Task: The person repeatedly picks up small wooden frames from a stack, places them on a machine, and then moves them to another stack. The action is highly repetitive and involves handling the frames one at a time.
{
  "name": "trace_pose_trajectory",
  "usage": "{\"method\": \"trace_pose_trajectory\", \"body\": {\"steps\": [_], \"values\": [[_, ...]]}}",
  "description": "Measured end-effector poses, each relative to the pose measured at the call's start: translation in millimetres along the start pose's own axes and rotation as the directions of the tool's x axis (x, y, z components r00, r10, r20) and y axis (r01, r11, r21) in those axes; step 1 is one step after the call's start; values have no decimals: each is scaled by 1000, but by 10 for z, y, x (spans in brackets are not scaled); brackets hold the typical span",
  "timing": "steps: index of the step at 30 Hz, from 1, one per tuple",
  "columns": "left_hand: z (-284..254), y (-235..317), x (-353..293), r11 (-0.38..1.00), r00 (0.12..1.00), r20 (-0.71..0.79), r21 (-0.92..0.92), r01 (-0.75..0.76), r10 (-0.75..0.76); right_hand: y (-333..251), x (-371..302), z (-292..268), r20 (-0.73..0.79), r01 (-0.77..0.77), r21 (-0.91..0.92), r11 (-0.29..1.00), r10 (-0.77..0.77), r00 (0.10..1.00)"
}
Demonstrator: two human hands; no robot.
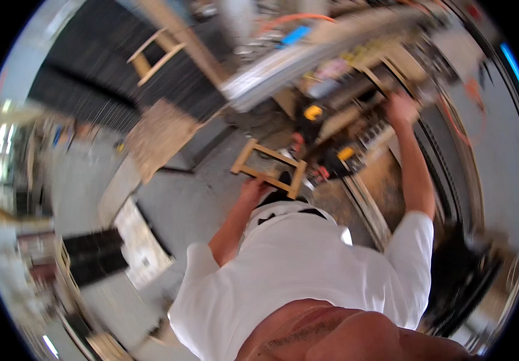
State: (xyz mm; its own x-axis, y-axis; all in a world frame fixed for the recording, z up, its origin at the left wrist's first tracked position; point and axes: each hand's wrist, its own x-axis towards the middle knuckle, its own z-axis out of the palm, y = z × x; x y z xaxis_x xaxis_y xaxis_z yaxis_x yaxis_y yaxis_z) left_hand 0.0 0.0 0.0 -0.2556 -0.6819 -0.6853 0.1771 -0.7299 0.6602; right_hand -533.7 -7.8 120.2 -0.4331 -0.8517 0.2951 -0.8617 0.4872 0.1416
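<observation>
My left hand [253, 189] grips the near rail of a small rectangular wooden frame [270, 163] and holds it low in front of my body, above the grey floor. My right hand [400, 108] is stretched out to a cluttered workbench [386, 135] and rests among the things at its edge. Motion blur hides whether those fingers hold anything. My white shirt fills the lower middle of the picture.
Yellow-and-black power tools [312, 112] [345, 153] lie by the bench. Long pale boards [307, 48] run across the top. A second wooden frame [154, 54] stands at the upper left and a chipboard panel [160, 135] leans below it. An orange cable [459, 123] hangs at the right.
</observation>
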Motion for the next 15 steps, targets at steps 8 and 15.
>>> {"method": "trace_pose_trajectory", "body": {"steps": [8, 15], "values": [[-100, -154, 307, 1000, 993, -120, 5, 8, -8, 66, 122, -11, -10, 49, 14, 999, -49, 999], [-190, -66, 193, 998, 982, -173, 17, -68, 70, -22, 10, -180, 15, 73, 79, 994, -74, 997]]}}
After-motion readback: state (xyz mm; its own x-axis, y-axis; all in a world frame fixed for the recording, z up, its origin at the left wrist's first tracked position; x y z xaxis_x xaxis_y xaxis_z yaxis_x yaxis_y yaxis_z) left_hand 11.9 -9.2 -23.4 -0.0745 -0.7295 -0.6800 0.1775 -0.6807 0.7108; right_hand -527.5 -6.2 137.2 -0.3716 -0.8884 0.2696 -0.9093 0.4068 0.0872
